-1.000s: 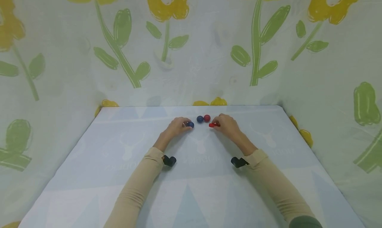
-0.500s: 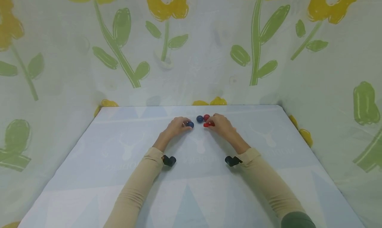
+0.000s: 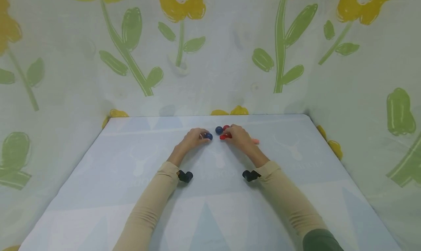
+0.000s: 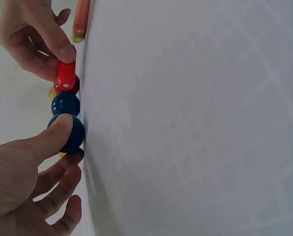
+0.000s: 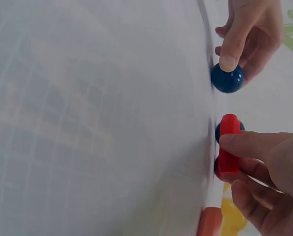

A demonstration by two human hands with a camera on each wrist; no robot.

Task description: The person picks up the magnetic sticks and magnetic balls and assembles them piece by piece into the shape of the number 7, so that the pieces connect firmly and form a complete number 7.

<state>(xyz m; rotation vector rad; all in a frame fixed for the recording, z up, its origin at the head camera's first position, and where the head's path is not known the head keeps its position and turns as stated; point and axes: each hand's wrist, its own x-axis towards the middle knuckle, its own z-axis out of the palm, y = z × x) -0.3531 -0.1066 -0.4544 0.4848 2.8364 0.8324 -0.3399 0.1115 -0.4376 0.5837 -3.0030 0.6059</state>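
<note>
Near the table's far edge my left hand (image 3: 190, 138) pinches a shiny dark blue ball (image 3: 209, 136) between thumb and fingers. My right hand (image 3: 240, 137) holds a short red bar (image 3: 225, 137) with rounded ends; a pale dot shows on its end (image 4: 66, 85) in the left wrist view. The bar points toward the held ball, with a gap between them. Just behind lie a second blue ball (image 3: 219, 130) and a dark red ball (image 3: 226, 127) side by side. My right fingers partly cover the red ball.
An orange-pink bar (image 3: 255, 141) lies beyond my right wrist, with a yellow-green piece (image 4: 77, 37) beside its end in the left wrist view. The pale patterned tabletop (image 3: 207, 192) meets a flower-printed curtain (image 3: 223, 75) at the back and sides.
My right hand has moved left with the red bar, closer to the blue ball in my left hand. The orange-pink bar has come into sight behind it. The left hand stays put.
</note>
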